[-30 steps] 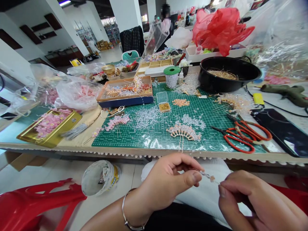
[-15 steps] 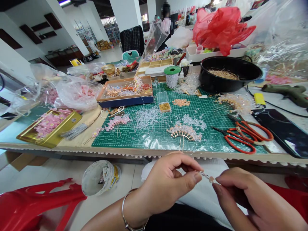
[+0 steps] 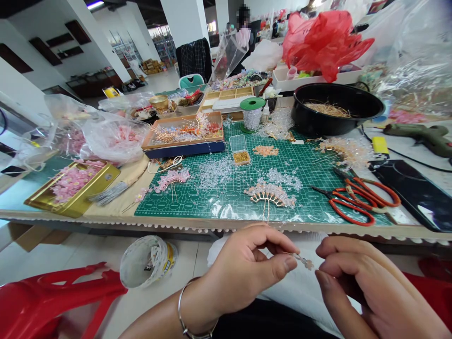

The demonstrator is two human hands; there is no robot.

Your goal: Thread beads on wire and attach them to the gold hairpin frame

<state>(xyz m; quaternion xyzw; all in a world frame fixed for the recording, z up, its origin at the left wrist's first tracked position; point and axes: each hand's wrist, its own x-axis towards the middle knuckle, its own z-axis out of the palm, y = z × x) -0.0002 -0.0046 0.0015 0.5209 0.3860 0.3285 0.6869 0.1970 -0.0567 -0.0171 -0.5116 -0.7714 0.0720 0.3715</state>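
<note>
Between thumb and forefinger of the left hand [image 3: 243, 273], clamping a beaded sprig [image 3: 306, 262].
Pointing it lengthwise toward the right hand [image 3: 374, 285], with fingertips parted just beyond the free end.

Two hands [image 3: 250, 270] low in frame, one beaded sprig [image 3: 309, 264], one black basin [image 3: 318, 123] upper right, one bucket [image 3: 136, 266] lower left!
</note>
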